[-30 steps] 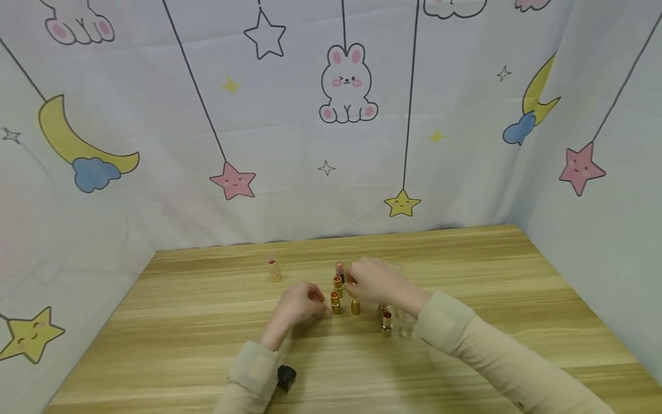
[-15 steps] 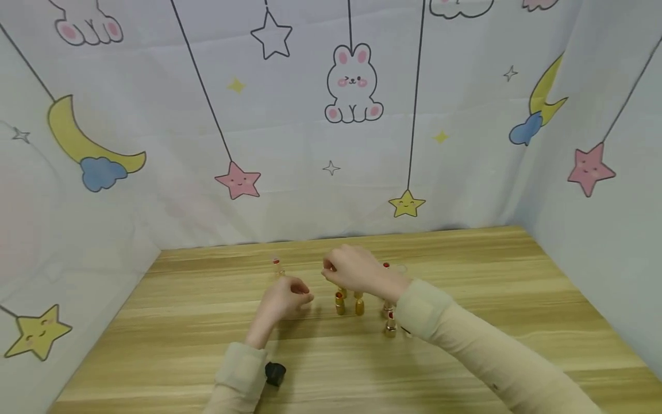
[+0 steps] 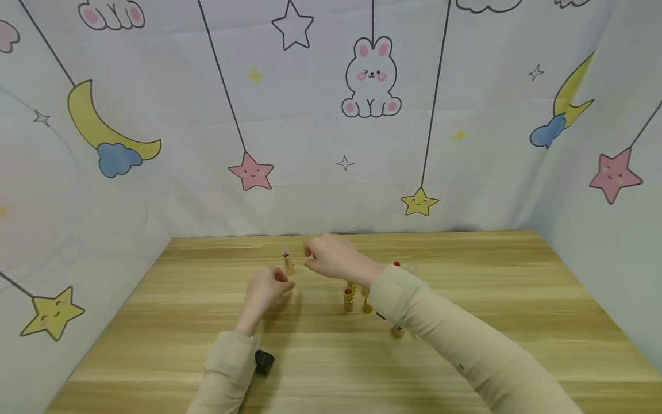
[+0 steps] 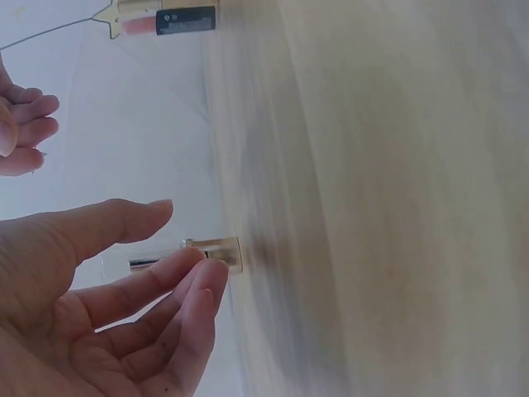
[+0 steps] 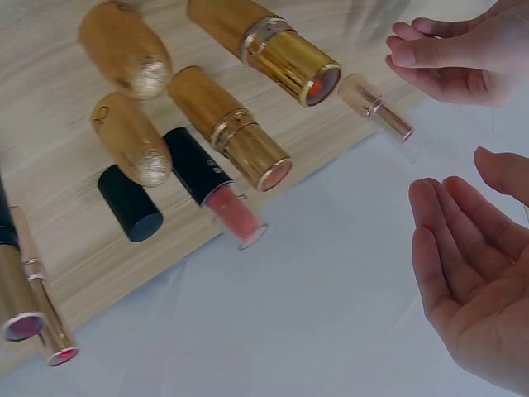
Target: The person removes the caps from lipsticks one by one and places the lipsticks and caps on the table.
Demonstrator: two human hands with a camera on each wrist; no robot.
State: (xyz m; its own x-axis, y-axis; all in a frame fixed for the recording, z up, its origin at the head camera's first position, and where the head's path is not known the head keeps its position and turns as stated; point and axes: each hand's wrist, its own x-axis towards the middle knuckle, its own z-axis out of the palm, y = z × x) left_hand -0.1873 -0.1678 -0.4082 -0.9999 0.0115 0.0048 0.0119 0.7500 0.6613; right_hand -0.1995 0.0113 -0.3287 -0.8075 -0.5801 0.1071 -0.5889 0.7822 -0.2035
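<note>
A lipstick (image 3: 288, 265) with a gold base and a clear cap stands upright near the table's far edge. My left hand (image 3: 266, 289) is right in front of it, thumb apart from loosely bent fingers, holding nothing. In the left wrist view those fingers overlap the lipstick's gold base (image 4: 227, 250). Just to the lipstick's right hovers my right hand (image 3: 333, 257), also holding nothing, its fingers slightly curved. The right wrist view shows two gold lipsticks (image 5: 231, 128), two gold caps (image 5: 132, 141), a black-cased pink lipstick (image 5: 200, 174) and a black cap (image 5: 130, 204).
More lipsticks (image 5: 50, 322) stand at the group's right side, partly hidden by my right sleeve (image 3: 408, 296) in the head view. A small black object (image 3: 264, 362) lies beside my left sleeve (image 3: 230, 356). A white printed curtain (image 3: 310, 195) rises behind the wooden table (image 3: 320, 356).
Both hands have moved left and toward the far edge, the right one away from over the lipstick group. The left hand has come close to the clear-capped lipstick. The head view has turned slightly left.
</note>
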